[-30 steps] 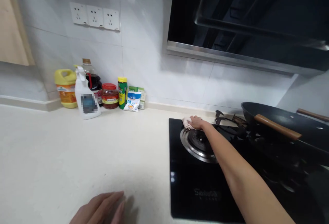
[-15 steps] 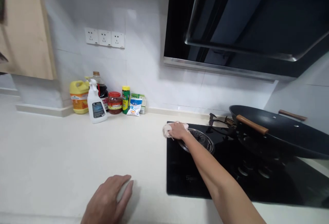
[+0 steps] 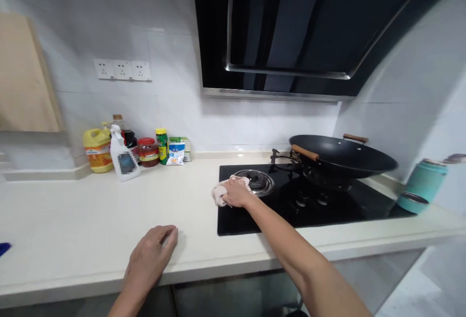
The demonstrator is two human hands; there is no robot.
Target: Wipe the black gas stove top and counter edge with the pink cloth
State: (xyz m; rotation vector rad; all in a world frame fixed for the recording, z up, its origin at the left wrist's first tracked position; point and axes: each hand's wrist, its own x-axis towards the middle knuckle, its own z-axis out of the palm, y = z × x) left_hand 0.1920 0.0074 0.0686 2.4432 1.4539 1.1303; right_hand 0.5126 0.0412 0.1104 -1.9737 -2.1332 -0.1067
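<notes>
Under my right hand (image 3: 236, 193) a pale pink cloth (image 3: 220, 194) is bunched, its folds showing past my fingers. The hand presses it at the left edge of the black glass gas stove (image 3: 236, 221), just beside the left burner (image 3: 259, 183). My left hand (image 3: 150, 254) is by the front of the white countertop (image 3: 91, 229), loosely curved, with nothing visible in it. Its thumb and forefinger tips are close together. A large black wok (image 3: 345, 159) with wooden handles sits over the right burner.
Along the back wall stand a yellow jug (image 3: 97, 149), a white spray bottle (image 3: 122, 154), a red-lidded jar (image 3: 147, 152), a green bottle (image 3: 162, 144) and a small packet (image 3: 176, 154). A range hood (image 3: 284, 30) overhangs the stove. A turquoise container (image 3: 424, 186) is at right.
My right hand and the cloth have come nearer along the stove's left edge. The fingers of my left hand have drawn closer together. The view has shifted, showing more on the right.
</notes>
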